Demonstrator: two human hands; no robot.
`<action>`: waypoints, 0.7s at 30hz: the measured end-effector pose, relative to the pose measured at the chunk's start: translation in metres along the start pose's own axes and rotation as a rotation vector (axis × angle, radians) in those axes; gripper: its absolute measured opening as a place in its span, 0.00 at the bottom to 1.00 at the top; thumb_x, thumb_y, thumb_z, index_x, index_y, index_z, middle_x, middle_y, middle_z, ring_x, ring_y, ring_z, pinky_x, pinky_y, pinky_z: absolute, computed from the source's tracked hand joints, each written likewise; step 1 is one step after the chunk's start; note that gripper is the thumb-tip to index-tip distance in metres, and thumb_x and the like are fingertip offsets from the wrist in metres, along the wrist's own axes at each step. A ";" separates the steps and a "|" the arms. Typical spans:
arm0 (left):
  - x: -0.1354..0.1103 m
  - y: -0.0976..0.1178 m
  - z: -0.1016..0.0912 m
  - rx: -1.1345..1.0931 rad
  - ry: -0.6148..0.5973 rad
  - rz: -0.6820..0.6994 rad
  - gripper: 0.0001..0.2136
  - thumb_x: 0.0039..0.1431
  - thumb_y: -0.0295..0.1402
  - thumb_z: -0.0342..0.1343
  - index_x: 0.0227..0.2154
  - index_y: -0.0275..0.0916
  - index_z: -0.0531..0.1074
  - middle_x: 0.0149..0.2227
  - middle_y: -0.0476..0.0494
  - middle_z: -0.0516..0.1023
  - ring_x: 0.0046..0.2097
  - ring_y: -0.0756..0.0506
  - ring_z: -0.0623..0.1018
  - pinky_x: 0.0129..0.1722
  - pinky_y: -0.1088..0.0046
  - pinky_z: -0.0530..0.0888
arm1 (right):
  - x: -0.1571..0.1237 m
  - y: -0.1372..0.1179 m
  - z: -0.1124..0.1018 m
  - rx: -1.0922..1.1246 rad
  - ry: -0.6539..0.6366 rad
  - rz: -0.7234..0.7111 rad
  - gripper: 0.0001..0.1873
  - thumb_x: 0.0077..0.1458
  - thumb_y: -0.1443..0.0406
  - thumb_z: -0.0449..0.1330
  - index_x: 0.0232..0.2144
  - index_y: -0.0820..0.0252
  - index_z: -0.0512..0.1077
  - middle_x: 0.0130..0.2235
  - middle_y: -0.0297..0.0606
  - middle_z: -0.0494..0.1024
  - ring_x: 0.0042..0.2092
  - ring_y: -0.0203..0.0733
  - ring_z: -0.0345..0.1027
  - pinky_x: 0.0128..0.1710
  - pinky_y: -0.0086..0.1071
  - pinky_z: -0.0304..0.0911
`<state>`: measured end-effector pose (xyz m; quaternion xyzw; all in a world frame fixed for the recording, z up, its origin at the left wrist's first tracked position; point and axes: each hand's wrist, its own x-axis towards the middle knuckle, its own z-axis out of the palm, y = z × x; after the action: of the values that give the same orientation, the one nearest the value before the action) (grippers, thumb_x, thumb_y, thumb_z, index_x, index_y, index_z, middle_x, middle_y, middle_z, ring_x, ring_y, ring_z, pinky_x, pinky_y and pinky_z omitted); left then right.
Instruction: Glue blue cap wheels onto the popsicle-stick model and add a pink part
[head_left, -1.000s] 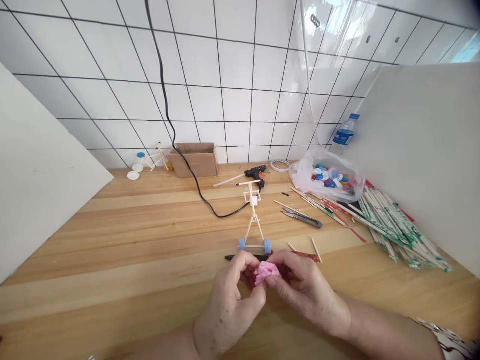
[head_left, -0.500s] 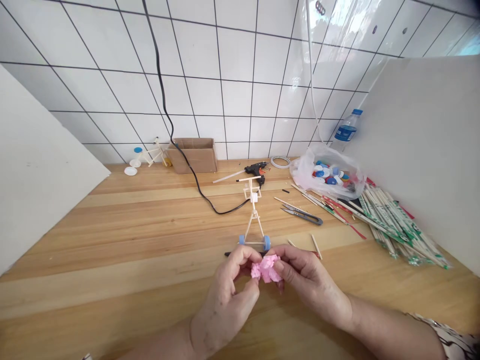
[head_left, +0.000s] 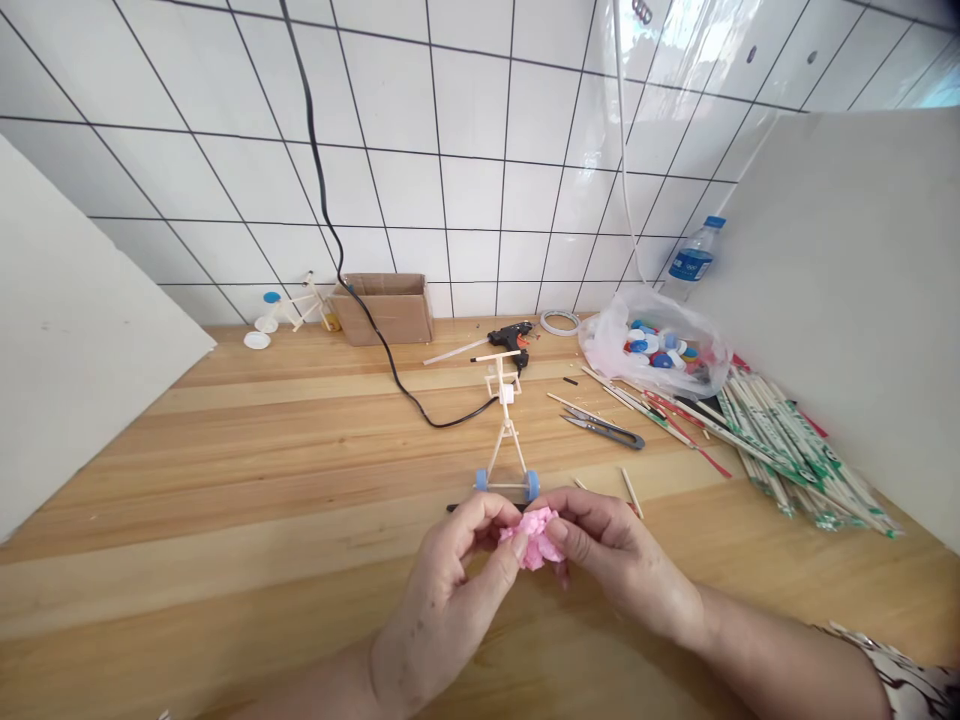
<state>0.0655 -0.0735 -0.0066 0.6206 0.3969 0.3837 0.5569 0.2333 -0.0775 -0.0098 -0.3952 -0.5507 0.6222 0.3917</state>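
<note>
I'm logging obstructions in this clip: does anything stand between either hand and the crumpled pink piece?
Nothing visible does: the left hand and right hand both touch the crumpled pink piece directly. The wheeled stick model stands beyond them, not between.

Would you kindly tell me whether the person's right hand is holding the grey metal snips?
No, the grey metal snips lie on the light-brown wooden table, while the right hand pinches the crumpled pink piece.

2 hands point(head_left: 439, 600), 1 pink pc point(head_left: 535, 543), 2 blue whls point(head_left: 532, 485), 1 btl point(head_left: 691, 264).
</note>
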 end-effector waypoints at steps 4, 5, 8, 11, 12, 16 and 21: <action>-0.002 -0.002 0.000 0.022 -0.001 0.048 0.05 0.60 0.31 0.49 0.33 0.38 0.69 0.32 0.45 0.75 0.35 0.48 0.76 0.37 0.73 0.73 | 0.002 0.000 -0.004 0.058 0.018 0.026 0.17 0.54 0.54 0.56 0.34 0.63 0.71 0.27 0.35 0.70 0.24 0.31 0.60 0.24 0.26 0.60; -0.002 -0.004 0.001 0.052 0.023 0.079 0.04 0.60 0.29 0.49 0.34 0.38 0.68 0.33 0.46 0.74 0.35 0.48 0.75 0.38 0.74 0.72 | 0.002 0.000 -0.004 0.064 0.026 0.028 0.17 0.54 0.54 0.57 0.35 0.63 0.71 0.27 0.35 0.70 0.24 0.31 0.60 0.24 0.26 0.61; -0.003 -0.008 0.000 0.199 0.129 0.256 0.05 0.58 0.24 0.50 0.34 0.40 0.67 0.36 0.46 0.72 0.40 0.48 0.74 0.42 0.74 0.70 | 0.002 0.001 -0.005 0.086 0.044 0.011 0.16 0.55 0.55 0.56 0.36 0.62 0.70 0.28 0.35 0.70 0.25 0.31 0.60 0.25 0.26 0.61; -0.002 -0.010 -0.002 0.345 0.107 0.416 0.08 0.58 0.21 0.49 0.31 0.40 0.68 0.35 0.47 0.69 0.40 0.50 0.72 0.42 0.76 0.69 | 0.001 0.002 -0.005 0.097 0.040 -0.019 0.13 0.56 0.57 0.55 0.36 0.62 0.70 0.28 0.34 0.70 0.26 0.31 0.61 0.26 0.26 0.61; -0.002 -0.009 -0.003 0.370 0.096 0.433 0.08 0.58 0.21 0.49 0.32 0.40 0.69 0.35 0.47 0.69 0.39 0.50 0.72 0.41 0.76 0.69 | 0.000 0.003 -0.005 0.095 0.039 -0.028 0.13 0.57 0.58 0.55 0.37 0.62 0.70 0.28 0.34 0.69 0.26 0.31 0.61 0.27 0.27 0.61; 0.001 -0.009 -0.004 0.442 0.106 0.485 0.07 0.57 0.22 0.52 0.33 0.41 0.70 0.36 0.48 0.69 0.38 0.51 0.73 0.40 0.78 0.69 | -0.002 0.005 -0.003 0.067 0.061 -0.065 0.11 0.57 0.60 0.55 0.37 0.62 0.69 0.29 0.34 0.69 0.28 0.32 0.62 0.28 0.27 0.61; 0.002 -0.011 -0.009 0.564 0.131 0.576 0.06 0.55 0.24 0.56 0.34 0.41 0.69 0.36 0.48 0.71 0.36 0.51 0.74 0.38 0.79 0.69 | -0.006 0.005 0.001 -0.022 0.053 -0.142 0.08 0.58 0.63 0.55 0.37 0.62 0.69 0.30 0.35 0.70 0.30 0.32 0.62 0.31 0.27 0.61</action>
<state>0.0572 -0.0679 -0.0168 0.8090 0.3310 0.4388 0.2083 0.2343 -0.0836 -0.0140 -0.3755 -0.5736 0.5761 0.4450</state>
